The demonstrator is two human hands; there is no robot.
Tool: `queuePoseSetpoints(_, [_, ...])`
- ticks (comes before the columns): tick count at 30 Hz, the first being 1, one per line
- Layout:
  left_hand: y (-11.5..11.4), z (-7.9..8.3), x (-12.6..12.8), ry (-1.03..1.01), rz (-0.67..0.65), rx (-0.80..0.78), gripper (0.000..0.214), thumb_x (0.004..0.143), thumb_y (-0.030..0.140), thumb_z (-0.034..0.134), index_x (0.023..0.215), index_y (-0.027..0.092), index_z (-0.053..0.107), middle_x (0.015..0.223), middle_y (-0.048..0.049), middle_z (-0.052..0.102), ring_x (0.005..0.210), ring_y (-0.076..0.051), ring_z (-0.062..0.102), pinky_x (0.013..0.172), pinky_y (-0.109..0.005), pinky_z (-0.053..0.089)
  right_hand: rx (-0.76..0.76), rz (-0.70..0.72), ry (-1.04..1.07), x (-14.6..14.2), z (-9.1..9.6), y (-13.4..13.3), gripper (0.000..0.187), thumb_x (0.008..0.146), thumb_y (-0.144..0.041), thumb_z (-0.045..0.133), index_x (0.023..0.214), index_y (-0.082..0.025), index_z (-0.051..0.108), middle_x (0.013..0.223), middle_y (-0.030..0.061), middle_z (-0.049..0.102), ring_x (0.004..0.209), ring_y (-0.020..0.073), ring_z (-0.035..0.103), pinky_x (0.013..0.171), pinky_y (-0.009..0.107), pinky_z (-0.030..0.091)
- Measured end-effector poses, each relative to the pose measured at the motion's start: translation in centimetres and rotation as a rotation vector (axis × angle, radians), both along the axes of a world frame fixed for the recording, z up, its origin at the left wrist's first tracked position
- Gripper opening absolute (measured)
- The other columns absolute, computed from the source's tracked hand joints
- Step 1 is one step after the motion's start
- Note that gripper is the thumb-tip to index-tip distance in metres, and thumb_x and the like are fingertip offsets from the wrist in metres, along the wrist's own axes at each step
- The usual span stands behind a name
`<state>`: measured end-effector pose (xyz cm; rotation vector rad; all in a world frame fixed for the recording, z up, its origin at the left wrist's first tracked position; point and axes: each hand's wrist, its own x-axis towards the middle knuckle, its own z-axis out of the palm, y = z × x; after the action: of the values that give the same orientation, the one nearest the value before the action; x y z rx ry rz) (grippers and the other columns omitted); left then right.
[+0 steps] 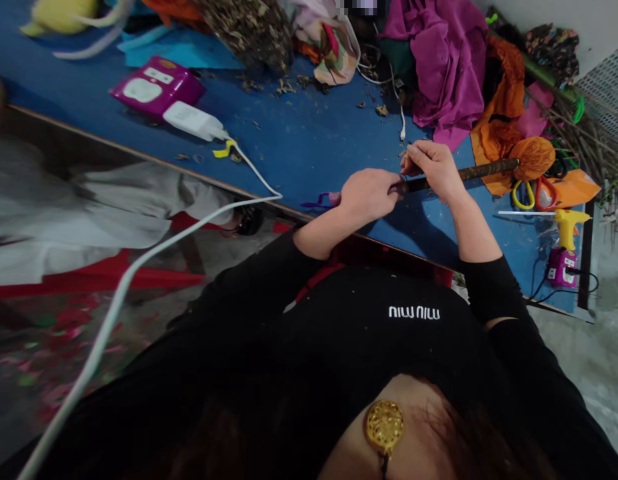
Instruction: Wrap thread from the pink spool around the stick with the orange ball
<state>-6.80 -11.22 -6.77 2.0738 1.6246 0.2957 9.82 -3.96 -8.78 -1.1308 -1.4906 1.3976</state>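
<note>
A brown stick (481,171) lies across the blue table (309,143), topped at its far end by an orange fabric ball (533,156). My left hand (369,195) is closed around the near end of the stick. My right hand (433,168) pinches the stick a little further along, fingers pressed together. A purple strip of ribbon (321,199) trails out from under my left hand.
Purple and orange cloth (449,60) is heaped at the back right. Scissors (531,193), a yellow glue gun (569,225) and a purple plug (559,267) lie at the right. A purple power strip (156,87) with a white charger and cable sits at the left.
</note>
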Motion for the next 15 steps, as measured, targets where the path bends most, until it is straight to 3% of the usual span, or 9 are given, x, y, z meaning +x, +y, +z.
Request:
queuePoseSetpoints(4, [-0.9, -0.1, 0.4, 0.068, 0.003, 0.04, 0.041, 0.098, 0.029, 0.051, 0.124, 0.015, 0.08, 0.127, -0.0182, 0.078, 0.117, -0.041, 0.073, 0.09, -0.045, 0.053, -0.061, 0.046, -0.044, -0.4, -0.7, 1.3, 0.04, 0.089, -0.044, 0.084, 0.066, -0.02, 0.062, 0.061, -0.0041, 0.065, 0.057, 0.0075, 0.061, 0.057, 0.021, 0.05])
queuePoseSetpoints(9, [-1.6, -1.0, 0.5, 0.107, 0.013, 0.086, 0.051, 0.102, 0.029, 0.049, 0.15, 0.017, 0.062, 0.129, -0.016, 0.079, 0.112, -0.035, 0.076, 0.089, -0.04, 0.053, -0.129, 0.117, -0.074, -0.6, -1.0, 1.9, 0.035, 0.094, -0.031, 0.08, 0.065, -0.019, 0.063, 0.055, -0.0038, 0.062, 0.052, 0.0074, 0.053, 0.054, 0.022, 0.047])
queuePoseSetpoints(15, [-1.5, -1.9, 0.4, 0.099, -0.017, 0.082, 0.046, 0.102, 0.027, 0.046, 0.136, 0.013, 0.074, 0.131, -0.0176, 0.078, 0.119, -0.037, 0.073, 0.095, -0.042, 0.053, -0.174, 0.091, -0.125, -1.3, -1.1, 1.4, 0.04, 0.093, -0.023, 0.079, 0.06, -0.02, 0.057, 0.056, -0.003, 0.063, 0.05, 0.0085, 0.055, 0.052, 0.024, 0.046])
